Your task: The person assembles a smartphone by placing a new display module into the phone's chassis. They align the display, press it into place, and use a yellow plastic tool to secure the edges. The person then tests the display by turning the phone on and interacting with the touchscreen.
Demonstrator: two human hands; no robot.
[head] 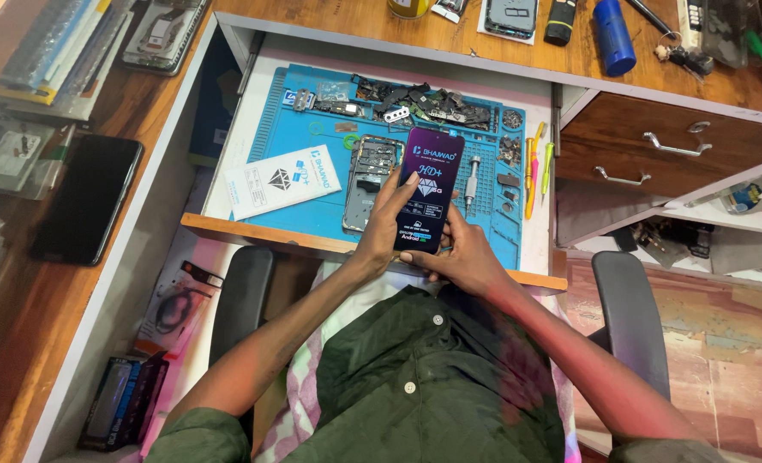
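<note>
You're holding a dark rectangular phone screen panel with a purple-tinted printed film in both hands, just above the near edge of the blue silicone repair mat that's lying in the pulled-out drawer of the wooden table. Your left hand is wrapping the panel's left edge, grip closed on it, with fingertips resting on the glass face. Your right hand is cupping the lower right corner from below, grip also closed on the same panel.

Right beside the panel, on its left and partly under your left hand, an opened phone frame with exposed metal innards is lying flat on the mat. Further left a white printed flat box is sitting tilted across the mat's edge. A small silver screwdriver is lying just right of the panel, and yellow and orange pry tools are lined up along the mat's right edge. A heap of dark loose phone parts is spreading across the back of the mat. Off to the far left, a black phone with a blank screen is resting on the side table, well apart from your hands.
</note>
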